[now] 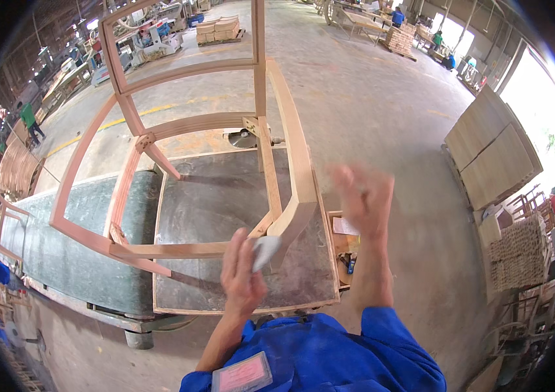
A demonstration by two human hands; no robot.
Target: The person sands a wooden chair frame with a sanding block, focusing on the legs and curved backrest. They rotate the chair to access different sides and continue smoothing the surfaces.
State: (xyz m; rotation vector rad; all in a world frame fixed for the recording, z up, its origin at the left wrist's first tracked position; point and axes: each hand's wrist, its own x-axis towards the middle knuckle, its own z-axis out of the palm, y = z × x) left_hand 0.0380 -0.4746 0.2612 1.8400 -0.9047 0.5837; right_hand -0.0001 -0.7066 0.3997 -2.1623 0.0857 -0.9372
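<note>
A bare wooden chair frame [160, 252], with curved arms and a tall open back, stands on a dark-topped work table [202, 189]. At its near right corner, my left hand [245, 274] is closed on a pale grey piece of sandpaper [266, 253], its folded or curled face by the joint of arm and front leg. Whether the sandpaper touches the wood is hard to tell. My right hand [364, 196] is raised off the chair, to the right of the right arm [294, 150]. Motion blurs its fingers, and nothing in it can be made out.
A green-topped conveyor [101, 242] adjoins the table's left side. Beyond the chair a circular blade [243, 138] shows. Small tools [349, 264] lie on a shelf at the table's right edge. Stacked panels [493, 147] stand on the right. Several people work farther off.
</note>
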